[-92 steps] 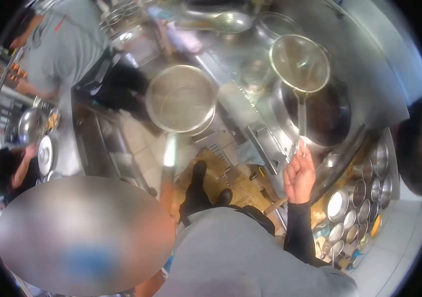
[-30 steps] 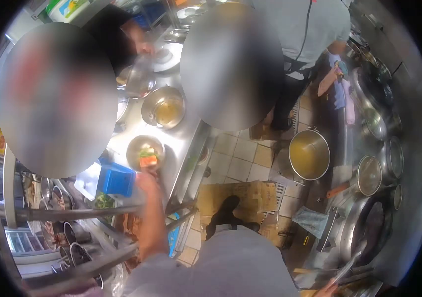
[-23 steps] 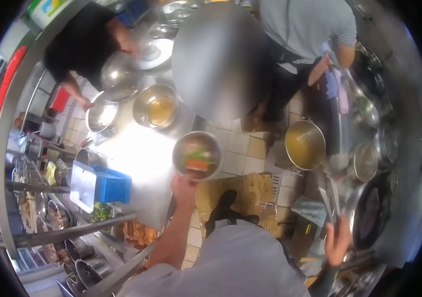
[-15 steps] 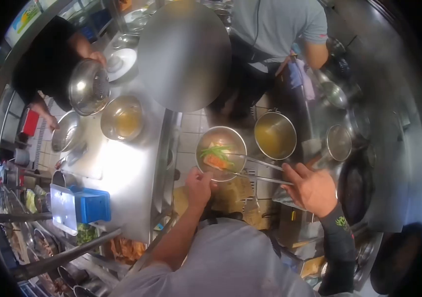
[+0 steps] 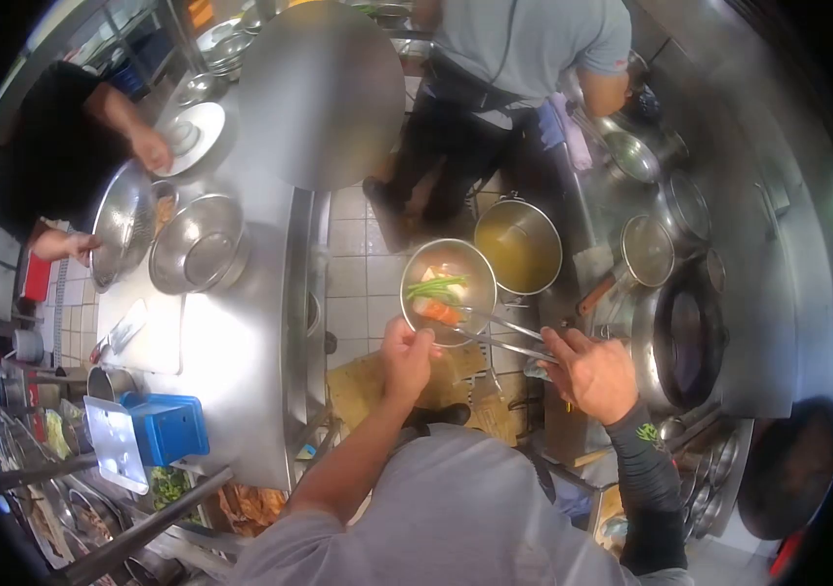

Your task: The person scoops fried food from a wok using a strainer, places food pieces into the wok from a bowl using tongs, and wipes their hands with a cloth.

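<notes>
My left hand (image 5: 407,361) grips the near rim of a round metal bowl (image 5: 483,283), held up over the floor. Inside the bowl lie green stalks (image 5: 436,287), an orange piece of food (image 5: 437,312) and some pale pieces. From the right, my right hand (image 5: 589,371) holds metal tongs (image 5: 509,335), their tips inside the bowl at the orange piece. Just behind the bowl and to its right stands a large pot (image 5: 524,244) of yellowish liquid.
Left, a steel counter (image 5: 241,361) bears a blue container (image 5: 170,430), a white board (image 5: 155,342) and a knife. A person in black (image 5: 55,146) holds a perforated bowl (image 5: 124,225). Another person (image 5: 534,49) stands ahead. A wok (image 5: 690,337) and strainer (image 5: 647,250) are at right.
My left hand has brought the bowl from the left counter to the middle. My right hand, with the tongs, has come in from the right to the bowl. The person in black has moved the perforated bowl.
</notes>
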A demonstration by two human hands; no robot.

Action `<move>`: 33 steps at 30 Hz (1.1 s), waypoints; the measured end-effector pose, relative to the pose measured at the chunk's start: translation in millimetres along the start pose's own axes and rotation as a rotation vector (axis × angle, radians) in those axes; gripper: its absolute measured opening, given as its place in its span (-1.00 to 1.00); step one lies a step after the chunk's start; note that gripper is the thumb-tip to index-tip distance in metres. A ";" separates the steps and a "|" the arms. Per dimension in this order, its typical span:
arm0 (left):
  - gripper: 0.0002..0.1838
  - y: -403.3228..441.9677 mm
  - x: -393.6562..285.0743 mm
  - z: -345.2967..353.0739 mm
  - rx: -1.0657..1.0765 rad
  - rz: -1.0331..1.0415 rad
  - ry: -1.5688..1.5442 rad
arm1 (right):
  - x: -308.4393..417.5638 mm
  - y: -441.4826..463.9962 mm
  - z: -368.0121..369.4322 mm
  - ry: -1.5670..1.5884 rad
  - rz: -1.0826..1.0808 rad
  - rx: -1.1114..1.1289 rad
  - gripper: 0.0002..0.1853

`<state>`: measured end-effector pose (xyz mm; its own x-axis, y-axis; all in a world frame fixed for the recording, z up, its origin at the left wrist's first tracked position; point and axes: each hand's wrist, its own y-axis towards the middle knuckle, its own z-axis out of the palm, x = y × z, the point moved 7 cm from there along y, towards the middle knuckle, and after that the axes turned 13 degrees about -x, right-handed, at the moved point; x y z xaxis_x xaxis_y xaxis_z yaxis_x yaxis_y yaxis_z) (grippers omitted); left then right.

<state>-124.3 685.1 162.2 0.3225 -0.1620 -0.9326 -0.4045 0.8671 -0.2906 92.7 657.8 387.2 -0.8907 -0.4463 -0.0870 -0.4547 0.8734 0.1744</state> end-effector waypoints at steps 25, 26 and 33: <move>-0.87 -117.0 77.5 182.3 0.457 -0.324 0.074 | -359.2 -520.0 -1.1 0.113 1.586 -0.290 -0.53; -0.87 -122.4 77.2 184.6 0.461 -0.321 0.087 | -383.1 -542.5 17.0 0.121 1.597 -0.290 -0.53; -0.88 -127.4 62.2 176.1 0.418 -0.313 0.154 | -453.4 -598.5 72.6 0.165 1.770 0.005 -0.45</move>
<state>98.1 647.5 178.9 0.2314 -0.4824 -0.8448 0.0752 0.8747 -0.4788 768.5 351.6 251.0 -0.2598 0.9260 0.2738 0.9562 0.2863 -0.0610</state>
